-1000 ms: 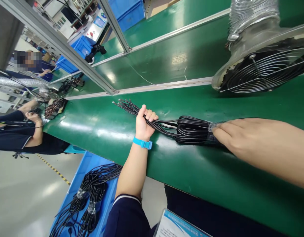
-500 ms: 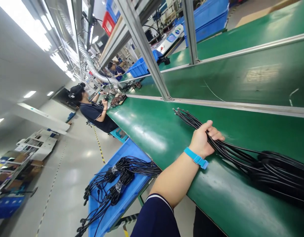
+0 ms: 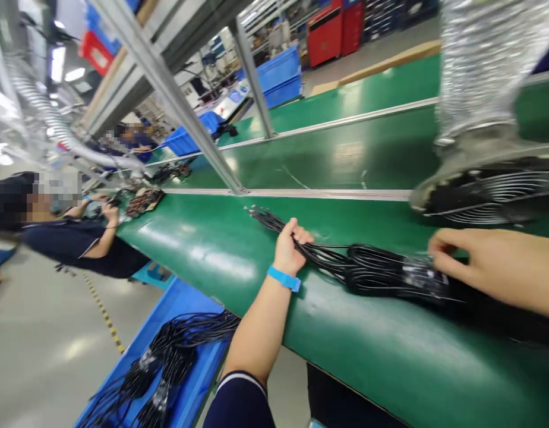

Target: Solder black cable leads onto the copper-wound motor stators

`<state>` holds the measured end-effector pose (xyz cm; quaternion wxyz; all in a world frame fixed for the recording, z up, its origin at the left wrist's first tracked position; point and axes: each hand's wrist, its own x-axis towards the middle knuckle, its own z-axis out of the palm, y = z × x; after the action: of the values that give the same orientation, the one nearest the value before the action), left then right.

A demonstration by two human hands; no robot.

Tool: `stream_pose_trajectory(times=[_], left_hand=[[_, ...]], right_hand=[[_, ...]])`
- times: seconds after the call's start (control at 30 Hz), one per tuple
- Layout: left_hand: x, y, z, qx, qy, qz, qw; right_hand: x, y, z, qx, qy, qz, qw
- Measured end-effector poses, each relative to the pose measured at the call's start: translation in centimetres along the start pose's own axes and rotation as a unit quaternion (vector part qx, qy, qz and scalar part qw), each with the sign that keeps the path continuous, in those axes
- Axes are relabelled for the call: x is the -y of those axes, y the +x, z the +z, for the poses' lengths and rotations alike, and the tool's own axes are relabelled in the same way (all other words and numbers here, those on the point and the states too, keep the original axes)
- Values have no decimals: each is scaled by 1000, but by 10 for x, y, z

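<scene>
A bundle of black cables (image 3: 372, 270) lies on the green conveyor belt (image 3: 239, 249), its loose ends fanned out to the left. My left hand (image 3: 290, 245), with a blue band at the wrist, is closed round the straight cable ends. My right hand (image 3: 483, 261) comes in from the right with fingers pinched at the clear tape wrap (image 3: 419, 278) around the coiled part of the bundle.
A wire-guarded fan (image 3: 488, 190) under a silvery duct (image 3: 483, 65) hangs over the belt at right. A blue tray (image 3: 198, 368) below the belt holds more taped cable bundles (image 3: 167, 362). A metal frame post (image 3: 180, 101) stands behind. Other people work at the belt's left end.
The view has swung back to the right, so my right hand and the fan show again. My left hand keeps its grip on the cable ends. The bundle lies where it was.
</scene>
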<state>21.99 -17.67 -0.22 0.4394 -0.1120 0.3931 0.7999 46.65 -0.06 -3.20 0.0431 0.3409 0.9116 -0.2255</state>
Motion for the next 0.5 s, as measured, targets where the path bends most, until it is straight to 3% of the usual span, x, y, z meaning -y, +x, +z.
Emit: stream_pose_trajectory(times=[0.1,0.17,0.33,0.5], left_hand=[[1,2,0,5,3,0,1000],[2,1,0,7,7,5,1000],[3,0,-1,8,17,16,1000],[3,-1,-1,13,24,19,999]], right_hand=[[-3,-2,-23,28,78,11,997],[1,-10,-26,20,88,-5,996],[31,-37,-8,-27,17,-78,996],[49,-39,1,-90,-25,-61,994]])
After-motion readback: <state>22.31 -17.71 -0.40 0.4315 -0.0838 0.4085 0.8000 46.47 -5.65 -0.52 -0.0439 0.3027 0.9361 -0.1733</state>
